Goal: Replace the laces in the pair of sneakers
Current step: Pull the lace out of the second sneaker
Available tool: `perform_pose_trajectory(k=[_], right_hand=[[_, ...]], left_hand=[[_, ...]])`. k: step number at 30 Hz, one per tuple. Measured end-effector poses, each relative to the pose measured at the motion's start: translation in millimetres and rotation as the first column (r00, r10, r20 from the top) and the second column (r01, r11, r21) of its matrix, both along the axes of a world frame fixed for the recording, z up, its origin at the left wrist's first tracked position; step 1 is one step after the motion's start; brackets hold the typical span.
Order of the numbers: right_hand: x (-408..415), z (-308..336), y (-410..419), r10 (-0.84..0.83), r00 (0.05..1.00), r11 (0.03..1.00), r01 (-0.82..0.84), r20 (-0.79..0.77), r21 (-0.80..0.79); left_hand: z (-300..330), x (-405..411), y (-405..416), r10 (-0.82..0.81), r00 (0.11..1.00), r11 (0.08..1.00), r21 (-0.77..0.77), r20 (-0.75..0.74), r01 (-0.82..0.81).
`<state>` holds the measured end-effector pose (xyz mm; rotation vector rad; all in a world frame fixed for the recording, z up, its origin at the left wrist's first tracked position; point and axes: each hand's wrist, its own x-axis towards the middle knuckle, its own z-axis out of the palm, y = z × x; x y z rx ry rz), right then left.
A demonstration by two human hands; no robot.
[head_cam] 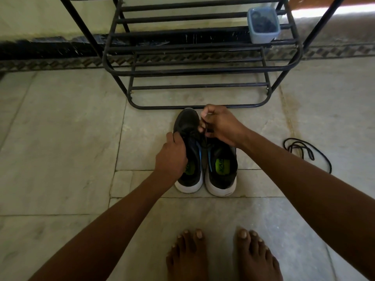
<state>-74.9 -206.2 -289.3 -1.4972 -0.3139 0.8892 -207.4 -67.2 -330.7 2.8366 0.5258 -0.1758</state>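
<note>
black sneakers (pixel 205 159) stand side by side on the floor, toes toward the rack, where the right hand (pixel 220 124) pinches a lace between them while the left hand (pixel 172 157) grips the left shoe's lacing, a loose lace (pixel 304 151) lying well right.
</note>
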Motion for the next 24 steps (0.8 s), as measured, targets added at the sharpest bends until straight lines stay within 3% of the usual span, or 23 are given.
perform_pose_trajectory(k=[4, 7, 10, 12, 15, 18, 21, 23, 24], right_hand=[[-0.9, -1.3, 3.3, 0.167, 0.912, 0.976, -0.098, 0.375, -0.194], [4.4, 6.0, 10.4, 0.467, 0.636, 0.868, -0.196, 0.614, -0.456], [11.9, 13.1, 17.0, 0.730, 0.377, 0.670, -0.224, 0.571, -0.708], [15.1, 15.1, 18.7, 0.763, 0.330, 0.636, -0.230, 0.555, -0.737], [11.0, 13.8, 17.5, 0.627, 0.438, 0.771, -0.228, 0.644, -0.595], [2.0, 10.3, 14.1, 0.252, 0.711, 0.947, -0.041, 0.656, -0.320], [-2.3, 14.4, 10.2, -0.075, 0.958, 0.997, 0.072, 0.275, 0.018], [-3.3, 22.7, 8.5, -0.137, 0.990, 0.974, 0.139, -0.025, 0.179], [-1.1, 25.7, 5.4, -0.143, 0.986, 0.969, 0.157, -0.089, 0.188]], left_hand=[[1.2, 1.4, -1.6, 0.000, 1.000, 1.000, -0.008, -0.015, 0.000], [2.5, 1.5, -2.9, -0.008, 1.000, 1.000, -0.004, -0.018, 0.008], [3.7, 1.2, -3.3, -0.006, 1.000, 1.000, 0.015, -0.026, 0.006], [4.5, 1.4, -3.5, -0.003, 1.000, 1.000, 0.010, -0.025, 0.003], [5.3, 0.7, -3.4, 0.005, 1.000, 1.000, -0.008, -0.019, -0.005], [6.0, -0.6, -2.8, 0.008, 1.000, 1.000, -0.017, -0.006, -0.009], [6.1, -1.5, -2.0, 0.004, 1.000, 1.000, -0.008, -0.005, -0.004], [6.3, -2.8, -1.3, 0.015, 1.000, 1.000, -0.004, -0.010, -0.015], [6.4, -2.7, -1.0, 0.015, 1.000, 1.000, 0.006, -0.019, -0.015]])
